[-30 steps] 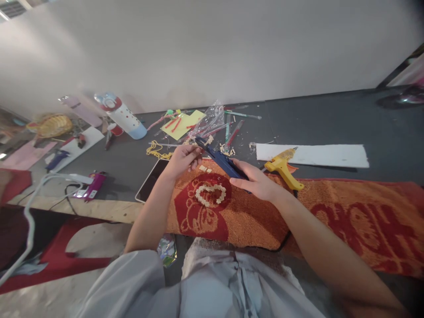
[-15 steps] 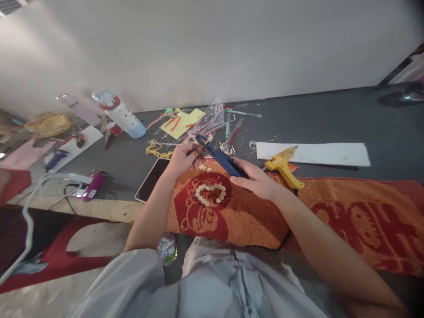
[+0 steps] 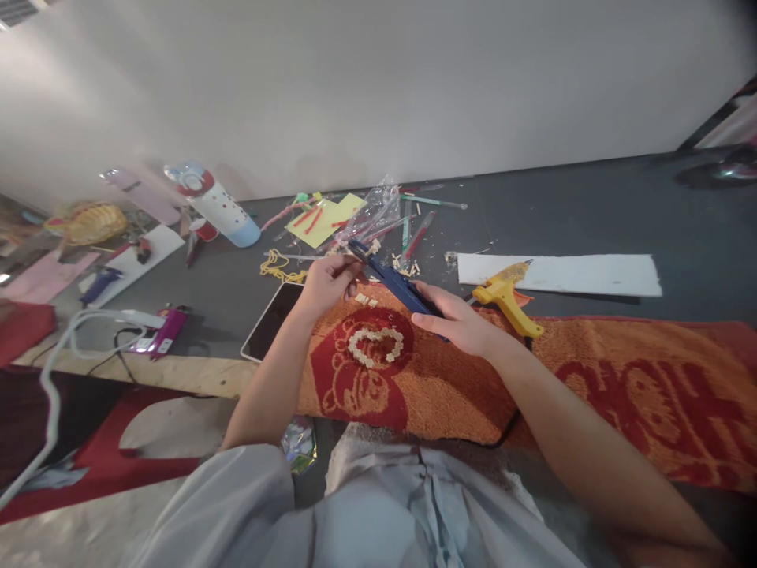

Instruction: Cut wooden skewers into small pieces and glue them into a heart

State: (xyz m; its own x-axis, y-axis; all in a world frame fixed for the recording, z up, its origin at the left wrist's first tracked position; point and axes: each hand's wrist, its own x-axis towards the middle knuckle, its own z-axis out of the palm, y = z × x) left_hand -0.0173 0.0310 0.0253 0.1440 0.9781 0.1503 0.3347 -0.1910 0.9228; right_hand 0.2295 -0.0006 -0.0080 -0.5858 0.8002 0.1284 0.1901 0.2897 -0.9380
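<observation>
My right hand [image 3: 458, 319] is wrapped round the lower end of a long blue hand tool [image 3: 397, 285], possibly a cutter, held slanting above the towel. Close to the tool's far tip, my left hand [image 3: 332, 284] is closed in a pinch; what lies between its fingertips is too small to make out. Beneath them, a heart outline made of small pale pieces [image 3: 355, 359] rests on the orange and red towel [image 3: 461, 386]. Several loose pale pieces [image 3: 367, 300] lie just above the heart, and more are scattered behind the tool.
A yellow glue gun [image 3: 505, 298] lies right of my right hand, across a white strip [image 3: 591, 274]. Yellow string [image 3: 281, 267] and a tablet [image 3: 269, 327] are at left. Plastic wrappers [image 3: 378, 209] and yellow paper [image 3: 322, 223] lie behind. A bottle [image 3: 221, 209] stands back left.
Almost nothing differs. The blue tool's tip has shifted very slightly, its jaws looking closer together; both hands stay in place.
</observation>
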